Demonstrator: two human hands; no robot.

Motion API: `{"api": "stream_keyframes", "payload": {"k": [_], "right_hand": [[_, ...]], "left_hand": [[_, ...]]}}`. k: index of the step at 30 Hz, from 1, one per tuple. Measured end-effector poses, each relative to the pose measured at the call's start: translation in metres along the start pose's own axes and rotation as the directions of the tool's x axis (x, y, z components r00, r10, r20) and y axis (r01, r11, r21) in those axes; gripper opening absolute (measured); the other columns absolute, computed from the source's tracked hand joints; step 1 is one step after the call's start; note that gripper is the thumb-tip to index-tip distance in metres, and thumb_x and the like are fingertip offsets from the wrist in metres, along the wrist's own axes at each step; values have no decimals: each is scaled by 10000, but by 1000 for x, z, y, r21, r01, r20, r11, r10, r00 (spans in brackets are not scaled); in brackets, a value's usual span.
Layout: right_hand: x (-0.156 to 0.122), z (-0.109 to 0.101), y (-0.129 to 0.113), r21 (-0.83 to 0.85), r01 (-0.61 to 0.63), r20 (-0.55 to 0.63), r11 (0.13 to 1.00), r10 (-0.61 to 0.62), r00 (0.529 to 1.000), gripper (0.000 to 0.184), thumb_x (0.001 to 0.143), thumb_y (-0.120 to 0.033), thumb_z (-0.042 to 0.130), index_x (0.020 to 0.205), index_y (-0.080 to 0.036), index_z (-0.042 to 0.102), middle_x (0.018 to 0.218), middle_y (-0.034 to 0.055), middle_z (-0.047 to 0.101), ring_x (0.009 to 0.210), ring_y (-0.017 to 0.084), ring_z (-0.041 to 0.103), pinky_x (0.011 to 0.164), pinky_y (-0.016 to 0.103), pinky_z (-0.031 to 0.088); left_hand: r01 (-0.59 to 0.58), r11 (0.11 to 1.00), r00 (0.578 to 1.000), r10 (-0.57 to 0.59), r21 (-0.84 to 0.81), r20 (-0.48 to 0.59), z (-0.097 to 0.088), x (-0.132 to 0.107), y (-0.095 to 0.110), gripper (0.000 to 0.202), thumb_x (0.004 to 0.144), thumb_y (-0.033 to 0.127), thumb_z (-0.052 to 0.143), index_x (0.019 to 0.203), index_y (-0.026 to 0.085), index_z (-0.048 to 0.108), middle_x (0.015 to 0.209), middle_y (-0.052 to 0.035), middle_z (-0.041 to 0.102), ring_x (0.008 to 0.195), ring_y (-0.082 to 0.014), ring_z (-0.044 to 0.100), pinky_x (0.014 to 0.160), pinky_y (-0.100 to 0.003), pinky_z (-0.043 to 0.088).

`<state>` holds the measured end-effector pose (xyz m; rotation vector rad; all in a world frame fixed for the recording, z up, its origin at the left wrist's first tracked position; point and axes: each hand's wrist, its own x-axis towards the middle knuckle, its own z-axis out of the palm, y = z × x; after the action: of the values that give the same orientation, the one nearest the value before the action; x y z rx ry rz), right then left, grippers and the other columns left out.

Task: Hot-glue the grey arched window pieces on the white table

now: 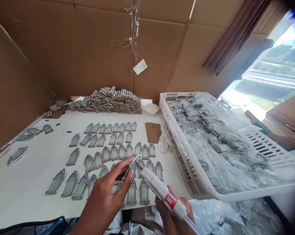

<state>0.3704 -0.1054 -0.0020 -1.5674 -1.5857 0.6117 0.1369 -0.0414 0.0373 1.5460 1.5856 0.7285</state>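
My left hand (110, 187) pinches a small grey arched frame (133, 166) between thumb and fingers, above the near part of the table. My right hand (175, 209) is wrapped round a white pen-shaped tool (159, 189) with a red switch, and a pale cord or stick comes out of its rear end. The tool's thin tip meets or nearly meets the held frame; exact contact is hard to see. Beneath and around both hands, similar arched frames (131, 193) with pale panels lie in rows, some hidden behind the left hand.
A pile of more such frames (113, 101) stands at the back of the white table (34, 182), beside a white bowl (151, 109). To the right is a white plastic crate (176, 153) filled with bagged parts. Cardboard walls (93, 49) surround the table; a cardboard scrap (153, 132) lies nearby.
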Motion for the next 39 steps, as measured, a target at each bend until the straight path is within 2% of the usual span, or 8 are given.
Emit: {"api": "stream_keyframes", "payload": {"k": [7, 12, 16, 18, 21, 24, 33, 39], "right_hand": [[3, -1, 4, 49, -2, 193, 999, -7, 981, 467, 1111, -548, 481, 1037, -175, 754, 766, 52, 698, 646, 120, 676, 615, 168, 431], [-4, -2, 5, 51, 5, 171, 999, -13, 985, 427, 1101, -541, 502, 1116, -217, 781, 779, 19, 715, 648, 95, 690, 620, 156, 432], [-10, -12, 19, 89, -101, 172, 991, 85, 981, 603, 1059, -710, 540, 887, -182, 775, 868, 72, 767, 706, 117, 717, 644, 146, 522], [-14, -14, 31, 92, -165, 181, 982, 146, 973, 609, 1020, -735, 600, 982, -172, 828, 1018, 107, 797, 847, 148, 769, 735, 149, 596], [-21, -12, 46, 143, -257, 189, 956, 228, 955, 632, 982, -730, 674, 1199, -164, 851, 1059, 121, 790, 936, 180, 776, 831, 190, 640], [-22, -9, 51, 174, -326, 274, 929, 272, 923, 638, 977, -739, 675, 1181, -163, 861, 1013, 115, 773, 938, 192, 761, 850, 217, 636], [-23, -6, 55, 83, -536, 499, 840, 430, 752, 802, 952, -859, 596, 1395, -220, 792, 1390, 132, 699, 1347, 298, 654, 1242, 379, 527], [-23, -4, 51, 75, -550, 521, 832, 438, 733, 848, 932, -910, 559, 1471, -284, 749, 1460, 111, 646, 1450, 330, 562, 1331, 475, 421]], "left_hand": [[-263, 950, 965, 262, 170, 31, 2, 8, -11, 469, 1102, 534, 553, 1540, 450, 697, 1582, 63, 687, 1498, -214, 657, 1333, -302, 459], [-2, 999, 1000, 2, -50, 3, 5, 19, -16, 525, 1001, 677, 667, 1406, 352, 739, 1418, -40, 788, 1365, -269, 748, 1152, -336, 624], [165, 889, 986, -136, -428, 99, 4, 26, -16, 677, 887, 697, 811, 1359, 247, 630, 1265, -113, 828, 1158, -299, 830, 1019, -392, 698], [200, 832, 979, -152, -517, 134, 4, 27, -15, 716, 861, 679, 849, 1352, 219, 602, 1216, -126, 835, 1092, -305, 844, 966, -409, 718], [218, 823, 975, -167, -524, 144, 5, 27, -15, 719, 855, 660, 869, 1348, 207, 606, 1198, -124, 837, 1052, -291, 848, 944, -404, 728], [219, 841, 974, -159, -495, 159, 4, 24, -13, 717, 870, 672, 852, 1363, 208, 616, 1189, -118, 842, 1050, -272, 844, 954, -390, 730], [240, 850, 966, -163, -469, 199, 3, 20, -8, 676, 902, 661, 831, 1374, 222, 627, 1208, -108, 845, 1114, -271, 831, 991, -389, 726], [242, 846, 967, -168, -476, 193, 3, 18, -11, 704, 872, 678, 851, 1359, 222, 629, 1214, -114, 844, 1118, -278, 830, 976, -390, 729]]}}
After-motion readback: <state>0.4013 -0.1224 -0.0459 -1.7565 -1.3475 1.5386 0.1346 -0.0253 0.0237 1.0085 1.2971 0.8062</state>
